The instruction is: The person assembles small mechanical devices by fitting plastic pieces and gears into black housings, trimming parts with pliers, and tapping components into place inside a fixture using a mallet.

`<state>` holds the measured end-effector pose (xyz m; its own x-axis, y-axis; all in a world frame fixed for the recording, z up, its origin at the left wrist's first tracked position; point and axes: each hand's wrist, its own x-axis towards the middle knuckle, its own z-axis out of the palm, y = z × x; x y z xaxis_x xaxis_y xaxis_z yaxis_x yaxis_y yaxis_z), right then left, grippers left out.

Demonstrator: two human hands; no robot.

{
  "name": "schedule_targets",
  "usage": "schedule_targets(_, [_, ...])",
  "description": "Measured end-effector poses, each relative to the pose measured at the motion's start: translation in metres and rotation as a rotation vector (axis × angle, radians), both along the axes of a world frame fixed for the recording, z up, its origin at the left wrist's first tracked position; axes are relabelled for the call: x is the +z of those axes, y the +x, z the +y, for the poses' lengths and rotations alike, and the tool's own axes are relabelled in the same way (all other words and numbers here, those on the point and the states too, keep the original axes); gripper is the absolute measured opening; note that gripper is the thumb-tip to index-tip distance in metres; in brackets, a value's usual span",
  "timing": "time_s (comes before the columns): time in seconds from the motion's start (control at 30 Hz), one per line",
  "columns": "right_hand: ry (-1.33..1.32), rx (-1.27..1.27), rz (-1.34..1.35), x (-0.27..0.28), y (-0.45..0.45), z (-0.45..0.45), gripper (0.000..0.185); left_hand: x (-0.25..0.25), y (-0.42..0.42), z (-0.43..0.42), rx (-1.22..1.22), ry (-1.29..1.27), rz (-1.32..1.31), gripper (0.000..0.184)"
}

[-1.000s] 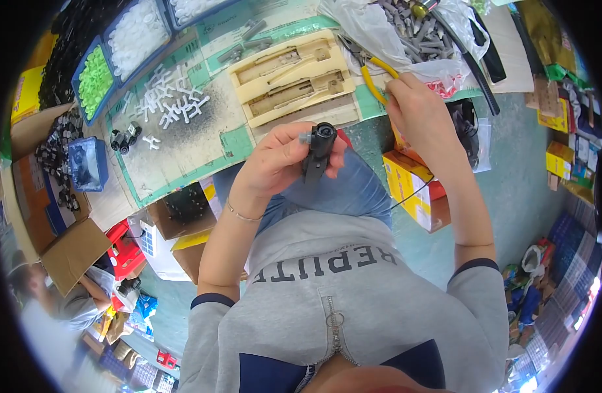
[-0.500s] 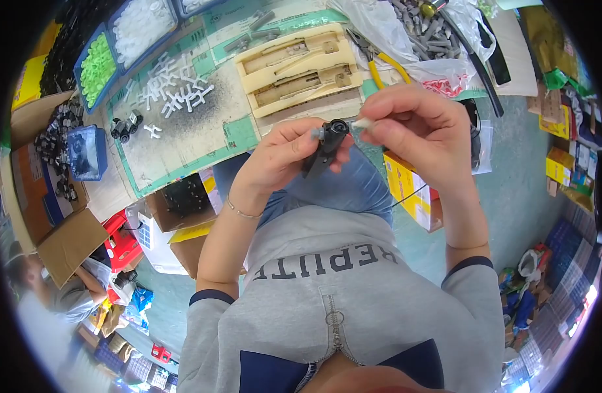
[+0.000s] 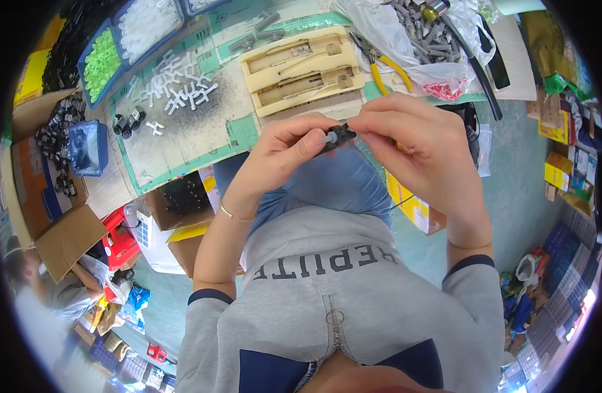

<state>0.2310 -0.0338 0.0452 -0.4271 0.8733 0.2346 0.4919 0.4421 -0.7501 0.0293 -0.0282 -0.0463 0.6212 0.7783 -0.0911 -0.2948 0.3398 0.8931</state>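
My left hand is closed around a black plastic part, holding it above my lap near the table's front edge. A small grey peg sticks out of the part beside my left thumb. My right hand pinches at the part's right end, thumb and index finger together; whatever lies between those fingertips is hidden. Beyond my hands, a cream plastic fixture with two long slots rests on the table. Yellow-handled pliers lie to its right.
White branched plastic pieces are scattered at the table's left, near several black parts. Blue bins hold green pieces and white pieces. A plastic bag of grey pegs sits back right. Another person is at far left.
The right fingers have moved left onto the black part's end, and the small white piece they held is no longer visible. The black part has tilted in my left hand.
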Motion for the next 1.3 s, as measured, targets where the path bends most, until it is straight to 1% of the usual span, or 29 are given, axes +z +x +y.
schedule_targets(0.03, [0.017,-0.024,-0.017,0.003,-0.001,-0.002,0.017,0.000,0.000,0.001,0.000,0.000,0.000,0.030])
schedule_targets(0.1, [0.034,-0.047,-0.033,0.004,-0.003,-0.003,0.017,0.002,-0.002,0.003,0.069,0.276,0.092,0.024])
schedule_targets(0.13, [0.066,-0.050,-0.049,0.003,-0.004,-0.004,0.018,0.004,-0.002,0.003,0.071,0.277,0.091,0.024])
schedule_targets(0.2, [0.100,-0.056,-0.067,0.003,-0.004,-0.004,0.020,0.010,-0.001,0.005,0.149,0.551,0.243,0.023])
schedule_targets(0.27, [0.046,-0.021,-0.060,0.005,-0.003,-0.004,0.020,0.014,-0.002,0.003,0.159,0.547,0.236,0.023])
schedule_targets(0.33, [0.028,-0.056,-0.023,0.007,-0.001,0.000,0.019,0.015,-0.004,0.001,0.173,0.540,0.233,0.023])
schedule_targets(0.37, [0.011,-0.087,0.014,0.007,0.000,0.002,0.020,0.015,-0.005,0.000,0.155,0.453,0.178,0.024])
schedule_targets(0.4, [-0.176,-0.097,0.157,0.004,0.001,0.001,0.020,0.015,-0.007,0.000,0.137,0.365,0.123,0.025])
schedule_targets(0.43, [-0.177,-0.094,0.156,-0.002,0.002,0.003,0.020,0.014,-0.008,-0.002,0.140,0.364,0.124,0.025])
schedule_targets(0.5, [-0.395,-0.107,0.361,-0.015,0.003,0.007,0.021,0.013,-0.010,-0.006,0.086,0.187,0.028,0.030])
schedule_targets(0.53, [-0.396,-0.106,0.361,-0.019,0.000,0.005,0.021,0.014,-0.010,-0.006,0.087,0.186,0.028,0.030])
schedule_targets(0.6, [-0.465,-0.157,0.566,-0.027,-0.010,0.001,0.019,0.019,-0.008,-0.006,0.063,0.129,-0.060,0.035])
schedule_targets(0.63, [-0.466,-0.156,0.567,-0.031,-0.012,0.000,0.019,0.018,-0.008,-0.007,0.064,0.128,-0.059,0.035])
schedule_targets(0.7, [-0.302,-0.129,0.486,-0.037,-0.014,-0.001,0.020,0.014,-0.007,-0.007,0.061,0.137,-0.079,0.036])
schedule_targets(0.73, [-0.302,-0.130,0.486,-0.036,-0.016,-0.002,0.020,0.012,-0.007,-0.007,0.060,0.136,-0.079,0.036])
schedule_targets(0.8, [-0.280,-0.233,0.425,-0.031,-0.020,-0.004,0.018,0.009,-0.007,-0.007,0.051,0.215,-0.026,0.036])
schedule_targets(0.83, [-0.282,-0.232,0.426,-0.028,-0.018,-0.002,0.018,0.008,-0.007,-0.007,0.052,0.213,-0.025,0.036])
schedule_targets(0.9, [-0.182,-0.107,0.127,-0.023,-0.013,0.000,0.020,0.009,-0.007,-0.006,0.045,0.268,0.041,0.035])
schedule_targets(0.93, [-0.182,-0.106,0.127,-0.024,-0.012,0.000,0.020,0.010,-0.007,-0.007,0.046,0.268,0.042,0.035])
schedule_targets(1.0, [-0.386,-0.244,0.349,-0.025,-0.011,-0.002,0.019,0.013,-0.007,-0.008,0.104,0.256,0.089,0.033])
schedule_targets(1.03, [-0.387,-0.242,0.349,-0.023,-0.007,-0.003,0.019,0.017,-0.006,-0.007,0.106,0.254,0.089,0.033])
schedule_targets(1.1, [-0.687,-0.329,0.531,-0.021,0.000,-0.004,0.020,0.023,-0.004,-0.005,0.152,0.340,0.157,0.033])
schedule_targets(1.13, [-0.690,-0.328,0.529,-0.023,0.000,-0.004,0.020,0.022,-0.004,-0.006,0.153,0.338,0.156,0.033])
schedule_targets(1.2, [-0.515,-0.239,0.626,-0.028,0.002,-0.004,0.018,0.019,-0.003,-0.006,0.154,0.304,0.147,0.032])
schedule_targets(1.3, [-0.528,-0.230,0.669,-0.026,-0.002,-0.005,0.017,0.014,-0.005,-0.007,0.105,0.242,0.109,0.032])
